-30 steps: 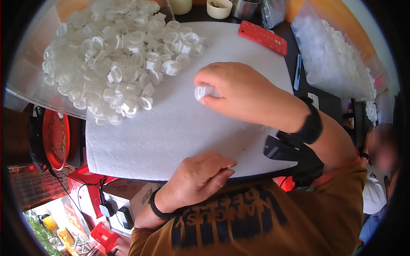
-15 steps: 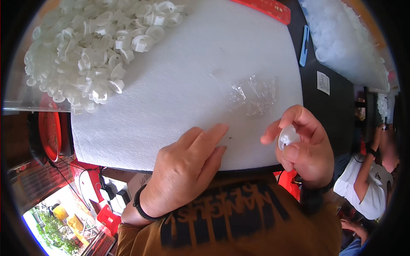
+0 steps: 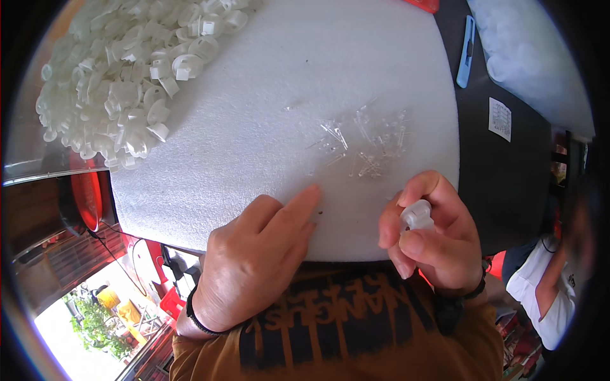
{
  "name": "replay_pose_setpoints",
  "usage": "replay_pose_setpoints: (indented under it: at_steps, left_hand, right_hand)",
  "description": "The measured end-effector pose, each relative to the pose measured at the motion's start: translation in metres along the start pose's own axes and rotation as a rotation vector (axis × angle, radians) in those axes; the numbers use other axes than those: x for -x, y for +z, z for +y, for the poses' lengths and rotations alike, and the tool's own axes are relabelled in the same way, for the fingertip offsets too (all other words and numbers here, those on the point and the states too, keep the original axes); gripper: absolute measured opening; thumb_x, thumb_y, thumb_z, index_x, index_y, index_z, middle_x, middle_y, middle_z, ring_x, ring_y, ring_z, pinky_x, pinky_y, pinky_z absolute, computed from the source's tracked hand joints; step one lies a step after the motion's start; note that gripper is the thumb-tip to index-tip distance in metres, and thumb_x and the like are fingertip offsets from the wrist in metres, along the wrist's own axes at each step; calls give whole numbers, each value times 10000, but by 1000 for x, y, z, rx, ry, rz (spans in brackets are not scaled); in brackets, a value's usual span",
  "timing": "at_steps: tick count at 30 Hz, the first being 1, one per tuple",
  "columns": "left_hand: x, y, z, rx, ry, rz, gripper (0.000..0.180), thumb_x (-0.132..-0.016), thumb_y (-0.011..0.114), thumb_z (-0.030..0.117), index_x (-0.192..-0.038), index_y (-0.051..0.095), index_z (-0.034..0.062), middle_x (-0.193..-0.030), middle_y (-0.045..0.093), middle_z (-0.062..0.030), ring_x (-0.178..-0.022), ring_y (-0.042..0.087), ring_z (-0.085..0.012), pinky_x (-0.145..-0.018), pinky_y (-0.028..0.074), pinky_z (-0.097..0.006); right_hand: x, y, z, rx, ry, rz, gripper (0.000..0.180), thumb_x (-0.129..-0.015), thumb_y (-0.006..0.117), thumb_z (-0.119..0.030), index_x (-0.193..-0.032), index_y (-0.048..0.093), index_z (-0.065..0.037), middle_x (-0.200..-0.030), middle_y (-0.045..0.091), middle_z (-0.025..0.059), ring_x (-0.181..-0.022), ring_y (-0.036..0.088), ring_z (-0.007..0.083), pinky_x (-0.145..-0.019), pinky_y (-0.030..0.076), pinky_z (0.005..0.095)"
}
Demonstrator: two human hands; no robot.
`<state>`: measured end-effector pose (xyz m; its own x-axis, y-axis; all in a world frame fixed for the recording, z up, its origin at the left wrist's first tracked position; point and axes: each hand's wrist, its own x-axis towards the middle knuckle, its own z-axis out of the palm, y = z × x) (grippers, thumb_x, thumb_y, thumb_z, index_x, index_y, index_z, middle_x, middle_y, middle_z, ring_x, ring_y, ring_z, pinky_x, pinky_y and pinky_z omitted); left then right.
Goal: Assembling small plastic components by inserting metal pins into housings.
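Translucent white plastic makes up the small round-flanged fitting [image 3: 417, 216] at the lower right of the frame, pinched between the thumb and curled fingers of the right hand [image 3: 445, 244], which is closed just far enough to grip it. At lower centre the left hand [image 3: 257, 244] lies palm down, index finger stretched along the white foam sheet [image 3: 254, 152], the others folded; its underside is hidden, so I cannot tell whether it has hold of anything. Judging by this pose, the step in hand is handling a single fitting — it is in the right hand's grip, well apart from the heap of similar fittings [image 3: 121, 82] at upper left. Thin transparent pins [image 3: 335, 133] lie scattered right of centre, beyond both hands; picking one up would call for a fine fingertip pinch, since they are slender and overlap. For moving, the widest stretch of foam runs from the left hand up toward the top of the frame, between heap and pins. The sheet's lower edge runs close to the brown shirt [image 3: 375, 336], leaving little room there, while its right edge borders the black tabletop [image 3: 502, 184], where a blue box cutter [image 3: 466, 54] and a paper slip [image 3: 500, 119] lie — both beyond the right hand.
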<state>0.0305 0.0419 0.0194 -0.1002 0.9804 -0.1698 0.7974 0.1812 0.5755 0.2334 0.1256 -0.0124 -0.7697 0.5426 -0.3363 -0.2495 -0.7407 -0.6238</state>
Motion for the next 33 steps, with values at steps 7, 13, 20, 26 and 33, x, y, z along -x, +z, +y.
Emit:
replay_pose_setpoints:
  at_steps: [7, 13, 20, 26, 33]
  left_hand:
    - [-13, 2, -9, -55, 143, 192, 305, -723, 665, -14, -1018, 613, 40, -766, 550, -98, -582, 589, -243, -499, 479, -316]
    - [-23, 13, -3, -41, 53, 165, 206, -767, 621, -4, -970, 591, 17, -792, 549, -101, -614, 572, -229, -528, 456, -301]
    - [-25, 19, -7, -132, 104, 218, 176, -774, 632, 29, -938, 568, 31, -795, 541, -102, -601, 586, -269, -507, 475, -337]
    - [-16, 14, -6, -81, 43, 189, 211, -775, 592, -21, -982, 576, 18, -763, 541, -106, -598, 584, -266, -513, 468, -340]
    - [-12, 9, -8, -14, -2, 199, 230, -785, 550, -63, -1006, 589, -13, -738, 530, -97, -609, 518, -189, -555, 415, -285]
  right_hand:
    - [1, 0, 2, -28, 9, 6, 315, -860, 500, -33, -1157, 400, -67, -978, 556, 140, -680, 532, 126, -619, 437, 250]
    - [0, 7, 7, 7, -25, 164, 365, -792, 491, -118, -1139, 413, -36, -963, 550, 233, -614, 583, 219, -577, 484, 304]
    - [-1, 3, 9, 69, -63, 62, 366, -837, 487, -129, -1174, 388, -25, -1008, 555, 263, -684, 625, 251, -637, 519, 338]
    - [-1, 0, 10, 63, -90, 16, 376, -869, 479, -124, -1214, 370, -19, -1037, 557, 295, -722, 650, 272, -640, 525, 331]
    - [0, -2, 7, 121, -65, -4, 393, -871, 475, -118, -1235, 367, -14, -1079, 551, 313, -697, 655, 259, -603, 518, 306]
